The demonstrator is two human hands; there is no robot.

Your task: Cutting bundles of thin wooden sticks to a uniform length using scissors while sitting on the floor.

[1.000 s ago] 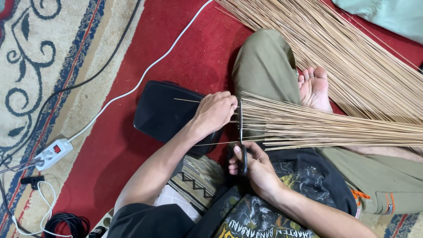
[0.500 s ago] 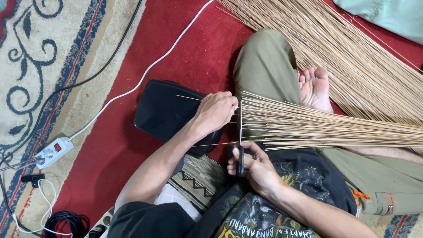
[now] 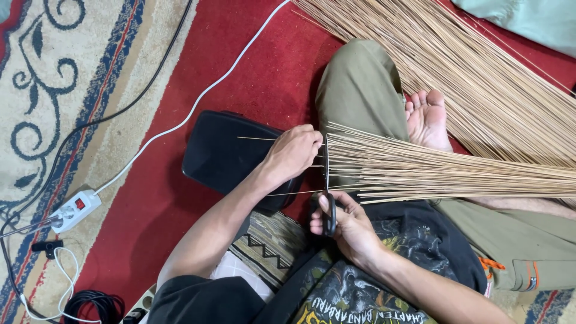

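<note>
Right of the hands, the bundle of thin sticks (image 3: 456, 171) runs off the frame edge. The left hand (image 3: 292, 155) hides the bundle's near ends. The right hand (image 3: 348, 225) covers the scissors' (image 3: 327, 198) handles.

The floor is covered by a red patterned carpet (image 3: 240, 72) with a cream and blue border at the left. On it lie a black flat rectangular case (image 3: 225, 153) near the middle, a white power strip (image 3: 75, 210) at the left with a white cable (image 3: 198, 99) running far-right, and a loose heap of thin tan sticks (image 3: 480, 78) at the far right.
</note>
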